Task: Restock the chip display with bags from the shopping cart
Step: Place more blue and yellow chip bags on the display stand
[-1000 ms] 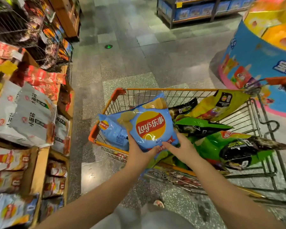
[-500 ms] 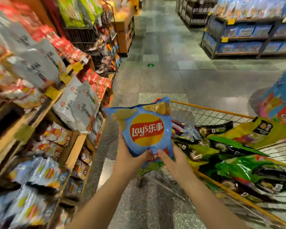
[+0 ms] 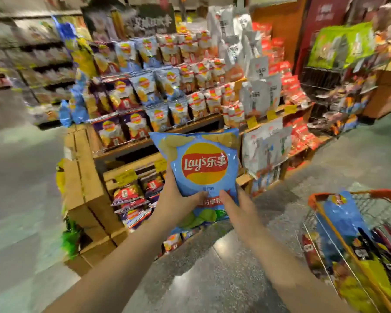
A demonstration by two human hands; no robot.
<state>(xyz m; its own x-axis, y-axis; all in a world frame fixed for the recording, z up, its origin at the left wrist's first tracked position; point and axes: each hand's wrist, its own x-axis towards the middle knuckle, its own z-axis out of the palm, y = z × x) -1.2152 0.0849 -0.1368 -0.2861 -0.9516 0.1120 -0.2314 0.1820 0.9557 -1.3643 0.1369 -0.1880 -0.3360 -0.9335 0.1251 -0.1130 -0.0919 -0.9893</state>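
Between both hands, a blue chip bag stands upright, long axis vertical, logo toward the camera. Left hand grips its lower left edge, thumb curled onto the front; right hand holds the lower right corner, thumb pressed on the front. Ahead and above lies the display, its blue bags in the middle rows, a little left of the bag. Left hand looks nearer those rows. Behind at right, the cart holds more bags.

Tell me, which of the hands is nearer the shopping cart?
Right. The right hand holds the blue chip bag on the side facing the shopping cart; the left hand grips its far side.
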